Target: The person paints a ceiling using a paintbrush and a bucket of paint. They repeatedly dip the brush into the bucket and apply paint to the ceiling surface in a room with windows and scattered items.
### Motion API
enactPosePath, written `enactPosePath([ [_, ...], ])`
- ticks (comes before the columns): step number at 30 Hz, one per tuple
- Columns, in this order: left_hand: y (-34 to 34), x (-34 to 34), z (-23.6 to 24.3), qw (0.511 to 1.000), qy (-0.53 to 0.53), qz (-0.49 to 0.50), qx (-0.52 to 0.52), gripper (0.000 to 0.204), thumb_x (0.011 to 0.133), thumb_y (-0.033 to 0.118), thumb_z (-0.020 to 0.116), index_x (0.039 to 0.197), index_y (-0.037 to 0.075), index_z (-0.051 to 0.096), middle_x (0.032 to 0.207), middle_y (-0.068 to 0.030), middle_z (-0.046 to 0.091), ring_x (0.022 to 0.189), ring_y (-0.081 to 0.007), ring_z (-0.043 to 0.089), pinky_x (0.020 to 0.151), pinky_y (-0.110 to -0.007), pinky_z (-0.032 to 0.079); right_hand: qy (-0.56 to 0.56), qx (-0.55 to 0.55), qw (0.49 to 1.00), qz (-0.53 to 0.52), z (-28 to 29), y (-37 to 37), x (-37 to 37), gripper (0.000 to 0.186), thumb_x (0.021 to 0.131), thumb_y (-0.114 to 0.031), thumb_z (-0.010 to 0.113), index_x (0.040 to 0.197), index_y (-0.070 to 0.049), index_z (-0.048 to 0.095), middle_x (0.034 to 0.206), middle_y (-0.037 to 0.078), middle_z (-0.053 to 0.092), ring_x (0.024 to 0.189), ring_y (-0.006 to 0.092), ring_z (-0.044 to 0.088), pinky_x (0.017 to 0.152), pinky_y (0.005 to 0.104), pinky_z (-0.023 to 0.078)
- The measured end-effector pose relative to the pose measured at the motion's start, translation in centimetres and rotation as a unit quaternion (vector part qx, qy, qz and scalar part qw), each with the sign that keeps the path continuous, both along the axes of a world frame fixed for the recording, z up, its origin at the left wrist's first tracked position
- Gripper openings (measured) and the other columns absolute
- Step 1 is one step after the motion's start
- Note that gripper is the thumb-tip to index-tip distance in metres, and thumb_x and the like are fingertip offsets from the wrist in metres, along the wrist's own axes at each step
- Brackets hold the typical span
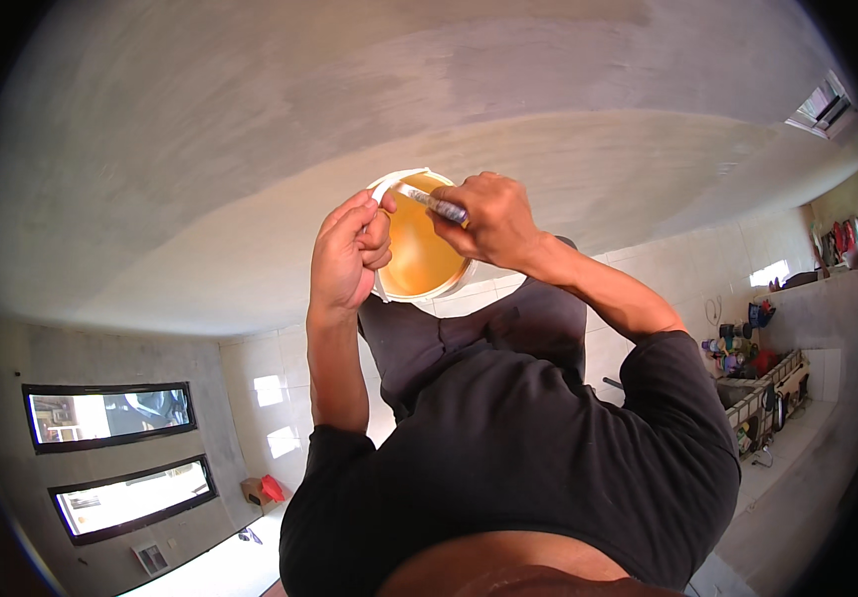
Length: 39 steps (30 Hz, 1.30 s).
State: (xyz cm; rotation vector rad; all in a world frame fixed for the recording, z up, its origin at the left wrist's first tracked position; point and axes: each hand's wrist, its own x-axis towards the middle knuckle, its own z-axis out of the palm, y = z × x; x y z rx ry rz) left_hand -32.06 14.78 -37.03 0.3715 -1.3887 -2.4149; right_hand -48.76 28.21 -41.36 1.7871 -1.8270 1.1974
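Observation:
A round white bucket [444,291] is held in front of me, its inside yellow-orange; I cannot tell how deep the contents are. My left hand [349,254] is closed in a fist at its left side, around the white bucket handle [385,187]. Over the right rim, my right hand [493,217] grips what looks like a paintbrush [446,208]. Its pale end reaches across the bucket's opening toward the left hand. Whether that end touches the rim or the handle is hard to make out.
A broad grey plastered wall [369,90] with uneven patches rises just beyond the bucket. Two black-framed windows [130,497] are at left, near a cardboard box [255,492]. At right, a rack of items [772,398] stands along a counter. Pale tiles [638,269] lie behind my legs.

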Motion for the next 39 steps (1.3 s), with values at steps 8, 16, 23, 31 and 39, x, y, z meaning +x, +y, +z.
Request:
enactPosePath([
  [8, -0.6, -0.9, 1.1, 1.0, 0.02, -0.002, -0.009, 0.021, 0.101, 0.015, 0.038, 0.102, -0.001, 0.051, 0.056, 0.008, 0.027, 0.043, -0.0026, 0.018, 0.041, -0.022, 0.016, -0.357, 0.192, 0.913, 0.054, 3.0, 0.2, 0.8, 0.02, 0.074, -0.017, 0.074, 0.082, 0.002, 0.072, 0.059, 0.011, 0.061, 0.051, 0.0126, 0.054, 0.05, 0.0281, 0.043],
  [16, -0.2, -0.9, 0.8, 1.0, 0.013, 0.009, 0.0, 0.021, 0.101, 0.015, 0.038, 0.1, 0.0, 0.051, 0.057, 0.0076, 0.027, 0.043, -0.0026, 0.018, 0.041, -0.022, 0.016, -0.247, 0.081, 0.963, 0.071, 1.7, 0.0, 1.2, 0.014, 0.075, -0.014, 0.075, 0.081, -0.002, 0.072, 0.063, 0.012, 0.064, 0.053, 0.0182, 0.057, 0.052, 0.0307, 0.044],
  [23, 0.1, -0.8, 0.6, 1.0, 0.025, 0.008, 0.008, 0.02, 0.1, 0.014, 0.039, 0.099, -0.001, 0.053, 0.057, 0.0066, 0.027, 0.043, -0.0032, 0.019, 0.041, -0.022, 0.016, 0.013, -0.082, 0.994, 0.067, 1.4, 0.9, -0.2, 0.019, 0.07, -0.009, 0.077, 0.088, -0.005, 0.072, 0.065, 0.009, 0.064, 0.057, 0.0269, 0.06, 0.053, 0.0352, 0.045],
  [31, 1.8, 0.2, 1.2, 0.997, 0.029, 0.07, 0.014, 0.02, 0.102, 0.02, 0.041, 0.1, 0.003, 0.051, 0.055, 0.0089, 0.026, 0.041, -0.0023, 0.019, 0.039, -0.021, 0.017, -0.416, -0.083, 0.905, 0.029, 5.0, 11.1, -2.9, 0.019, 0.083, -0.014, 0.076, 0.096, -0.001, 0.074, 0.072, 0.003, 0.068, 0.065, 0.009, 0.059, 0.059, 0.0236, 0.046],
  [39, 1.8, 4.3, 2.5, 0.986, 0.02, 0.165, -0.02, 0.02, 0.101, 0.018, 0.041, 0.101, 0.003, 0.053, 0.055, 0.0083, 0.026, 0.042, -0.0021, 0.018, 0.039, -0.021, 0.016, -0.463, -0.312, 0.829, -0.004, 2.7, 5.5, -13.2, 0.022, 0.085, -0.015, 0.077, 0.098, 0.003, 0.072, 0.078, 0.001, 0.068, 0.071, 0.007, 0.059, 0.063, 0.0206, 0.046],
])
